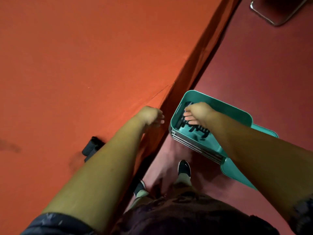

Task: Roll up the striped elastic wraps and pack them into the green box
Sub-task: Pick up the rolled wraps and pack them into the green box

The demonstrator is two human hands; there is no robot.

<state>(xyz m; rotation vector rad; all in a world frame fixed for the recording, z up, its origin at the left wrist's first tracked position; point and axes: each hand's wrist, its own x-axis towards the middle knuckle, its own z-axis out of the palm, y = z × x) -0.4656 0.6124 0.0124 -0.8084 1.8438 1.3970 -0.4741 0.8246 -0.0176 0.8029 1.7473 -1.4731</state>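
Observation:
The green box (240, 114) stands open beside the table, its lid (237, 173) hanging toward me at the lower right. My right hand (197, 114) reaches inside the box, thumb and fingers around a dark rolled wrap (180, 122) at the left wall. More dark striped wrap (200, 132) lies on the box floor under my wrist. My left hand (150, 116) hovers at the table's edge, fingers loosely curled and holding nothing. Another dark rolled wrap (91, 146) lies on the orange tablecloth, partly hidden by my left forearm.
The orange-covered table (84, 56) fills the left, its cloth draping down along the diagonal edge. The box rests on chrome bars (194, 146) over a dark red floor (262, 65). A chrome chair frame (271, 16) is at the top right. My shoes (184, 167) are below.

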